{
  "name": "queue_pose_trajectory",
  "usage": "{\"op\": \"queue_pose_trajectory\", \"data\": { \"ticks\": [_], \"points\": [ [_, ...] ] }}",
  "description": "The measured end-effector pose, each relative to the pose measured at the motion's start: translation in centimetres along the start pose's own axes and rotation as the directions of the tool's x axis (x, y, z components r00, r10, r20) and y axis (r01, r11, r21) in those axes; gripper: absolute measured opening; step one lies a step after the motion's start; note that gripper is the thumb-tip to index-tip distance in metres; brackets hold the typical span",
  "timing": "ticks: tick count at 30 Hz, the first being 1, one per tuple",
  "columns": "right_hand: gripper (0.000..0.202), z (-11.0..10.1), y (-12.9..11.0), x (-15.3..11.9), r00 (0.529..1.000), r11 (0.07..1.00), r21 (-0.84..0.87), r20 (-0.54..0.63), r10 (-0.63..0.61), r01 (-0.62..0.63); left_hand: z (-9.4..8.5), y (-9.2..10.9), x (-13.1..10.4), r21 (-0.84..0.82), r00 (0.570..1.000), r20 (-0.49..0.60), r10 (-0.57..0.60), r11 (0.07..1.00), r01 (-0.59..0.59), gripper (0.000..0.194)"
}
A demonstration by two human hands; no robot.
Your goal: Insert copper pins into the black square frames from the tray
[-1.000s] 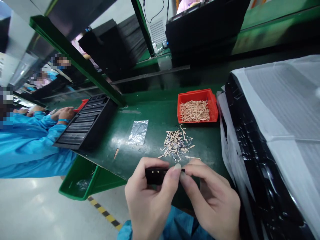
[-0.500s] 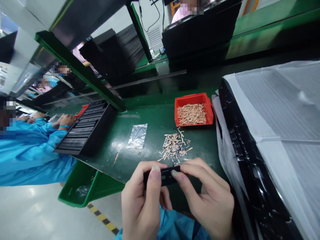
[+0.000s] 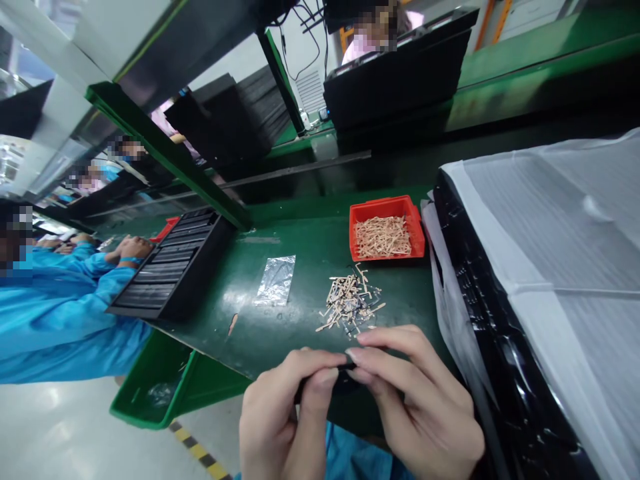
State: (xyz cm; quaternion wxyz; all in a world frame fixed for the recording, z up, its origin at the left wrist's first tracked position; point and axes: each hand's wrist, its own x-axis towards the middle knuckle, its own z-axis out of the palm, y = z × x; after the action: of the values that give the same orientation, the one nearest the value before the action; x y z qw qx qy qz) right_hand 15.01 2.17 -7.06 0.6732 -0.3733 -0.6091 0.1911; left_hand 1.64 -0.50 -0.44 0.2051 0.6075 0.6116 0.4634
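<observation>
A small flat black rectangular part (image 3: pixel 347 366) is held up in front of me, tilted so that mostly its thin edge shows. My left hand (image 3: pixel 285 413) pinches it between thumb and forefinger. At its right end, the thumb and fingertips of my right hand (image 3: pixel 425 400) close on it, covering that end. Just beyond my hands, a loose pile of small beige and dark strip-like pieces (image 3: pixel 350 299) lies on the green table (image 3: pixel 310 243). Behind the pile stands a red bin (image 3: pixel 387 257), filled with similar beige pieces.
A clear plastic bag (image 3: pixel 276 280) lies left of the pile. Farther left is a black tray of dark parts (image 3: pixel 173 260), with a co-worker's blue sleeve (image 3: pixel 65 293) beside it. A green bin (image 3: pixel 147 393) hangs below the table edge. White-covered black stacks (image 3: pixel 540 220) rise at my right.
The black part has tipped from showing its broad face to nearly edge-on. My right fingers have shifted onto its right end. The whole view has moved slightly.
</observation>
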Motion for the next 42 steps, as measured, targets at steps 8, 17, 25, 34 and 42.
{"op": "queue_pose_trajectory", "data": {
  "ticks": [8,17,25,34,42],
  "points": [
    [0.025,-0.1,0.0,0.2,0.997,0.992,0.115,0.056,0.053,-0.059,-0.1,-1.4,-0.2,0.027,0.983,0.003,0.182,0.983,-0.182,0.018],
    [0.022,-0.1,0.4,-0.1,0.994,0.995,0.090,0.098,-0.050,0.041,-2.4,-1.1,1.3,0.117,0.880,0.290,0.376,0.899,-0.422,0.025],
    [0.020,0.3,-0.1,-0.1,0.988,0.973,0.216,0.151,0.044,-0.076,-2.7,-1.1,2.0,0.119,0.804,0.374,0.462,0.836,-0.536,0.016],
    [0.034,1.6,0.4,-0.8,0.988,0.977,0.162,0.091,0.125,-0.139,-2.2,-1.9,2.1,0.168,0.791,0.421,0.444,0.819,-0.549,0.018],
    [0.033,2.1,0.0,-0.9,0.983,0.967,0.176,0.047,0.179,-0.185,-2.7,-2.3,2.7,0.184,0.770,0.448,0.455,0.796,-0.577,0.018]
  ]
}}
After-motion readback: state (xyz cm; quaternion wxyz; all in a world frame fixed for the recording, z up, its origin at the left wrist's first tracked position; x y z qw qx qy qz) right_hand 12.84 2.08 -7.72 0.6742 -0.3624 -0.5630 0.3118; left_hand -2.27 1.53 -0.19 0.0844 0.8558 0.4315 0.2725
